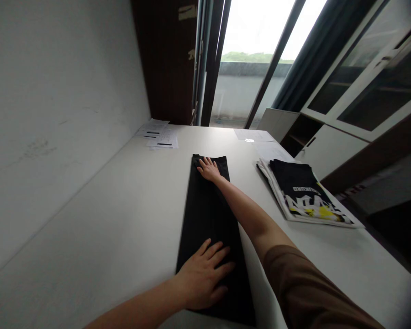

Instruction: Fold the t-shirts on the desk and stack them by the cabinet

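A black folded garment [208,210] lies flat in a long narrow strip on the white table, running from near me toward the far side; its exact kind cannot be told. My left hand [205,276] rests on its near part, palm down with fingers spread. Farther off, my right hand [209,169] lies flat near the strip's far end, fingers apart, the arm stretched out along the right side. Neither hand grips anything.
A stack of folded shirts [303,194], the top one black with white and yellow print, sits on the right of the table [130,219]. Paper sheets [162,137] lie at the far left, more papers [255,135] at the far right. A wall [55,114] borders the left.
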The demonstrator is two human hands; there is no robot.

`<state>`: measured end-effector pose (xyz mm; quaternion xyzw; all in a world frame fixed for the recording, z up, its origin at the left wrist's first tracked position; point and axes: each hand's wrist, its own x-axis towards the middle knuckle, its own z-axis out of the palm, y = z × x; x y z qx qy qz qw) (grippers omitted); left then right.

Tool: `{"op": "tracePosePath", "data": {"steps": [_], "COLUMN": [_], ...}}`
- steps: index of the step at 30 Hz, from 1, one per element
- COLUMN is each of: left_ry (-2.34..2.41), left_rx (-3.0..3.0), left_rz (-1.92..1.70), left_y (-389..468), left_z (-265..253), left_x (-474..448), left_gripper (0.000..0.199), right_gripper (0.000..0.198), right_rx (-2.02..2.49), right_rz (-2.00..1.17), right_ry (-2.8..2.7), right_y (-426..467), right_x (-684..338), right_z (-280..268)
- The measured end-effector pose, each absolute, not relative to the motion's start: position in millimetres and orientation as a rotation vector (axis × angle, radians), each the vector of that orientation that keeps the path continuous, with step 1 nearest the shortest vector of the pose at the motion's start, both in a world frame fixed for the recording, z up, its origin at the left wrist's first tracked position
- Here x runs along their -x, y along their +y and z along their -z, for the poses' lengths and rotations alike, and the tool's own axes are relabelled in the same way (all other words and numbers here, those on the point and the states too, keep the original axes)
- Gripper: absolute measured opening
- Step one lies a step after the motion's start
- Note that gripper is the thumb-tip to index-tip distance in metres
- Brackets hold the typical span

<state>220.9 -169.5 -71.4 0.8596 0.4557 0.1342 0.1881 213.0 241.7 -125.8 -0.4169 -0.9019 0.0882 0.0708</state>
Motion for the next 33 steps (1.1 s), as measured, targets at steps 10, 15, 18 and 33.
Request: {"op": "tracePosePath", "data": {"steps": [10,15,18,33], "left_ry": [1.316,1.283,1.294,1.581], "left_rx": [-2.431,-2.442,-2.415,-2.355], "left_rz": [-0.363,-0.410,-0.469,-0.618], "left_y": [-168.0,-169.4,-170.6,-159.7], "left_z": [73.4,72.2,70.2,73.2], "left_x": [-224.8,-222.5,-221.8,-151.4], "left_gripper": [0.059,0.056,0.052,0.039], "right_gripper": [0.055,0.046,0.037,0.046], "right_rx": [1.265,1.159,1.102,0.584], "right_rz": [-0.354,-0.393,-0.431,-0.560], "right_ry": [-2.454,-2.135,-2.153,-2.575], "right_y": [235.9,202.9,176.6,-50.4], "right_x": [-221.3,-269.9,-319.0,-501.2], "right_z": [117.6,116.2,118.7,89.8]}}
